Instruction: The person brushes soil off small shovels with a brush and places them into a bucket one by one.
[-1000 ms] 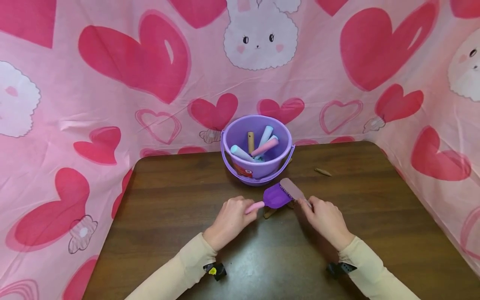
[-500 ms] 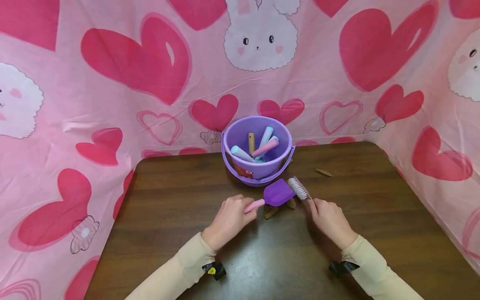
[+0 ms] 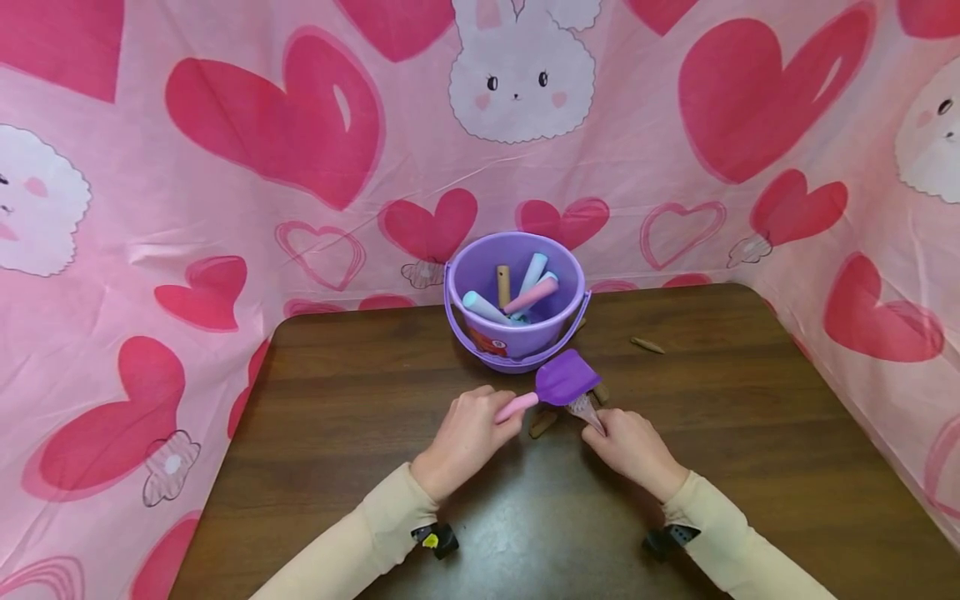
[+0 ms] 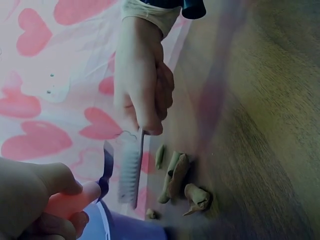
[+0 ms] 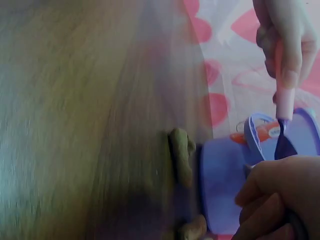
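Note:
My left hand (image 3: 467, 429) grips the pink handle of a small purple toy shovel (image 3: 567, 377), its blade held over the table in front of the bucket. My right hand (image 3: 633, 450) holds a brush (image 3: 585, 410) by its handle; in the left wrist view its white bristles (image 4: 130, 172) face the shovel. In the head view the brush head sits just below the blade and is partly hidden by it. Brown lumpy pieces lie under and around the shovel: one piece (image 3: 543, 423) at the near left, another lump (image 3: 602, 393) at the right.
A purple bucket (image 3: 517, 340) with its handle down stands at the table's back, holding several light blue, pink and tan handles. A thin brown piece (image 3: 647, 345) lies right of it. Pink heart-patterned cloth (image 3: 330, 208) hangs around the brown wooden table (image 3: 352, 375).
The brush has swung from the blade's right side to below it, my right hand moving left and slightly nearer. The shovel has shifted slightly right and up.

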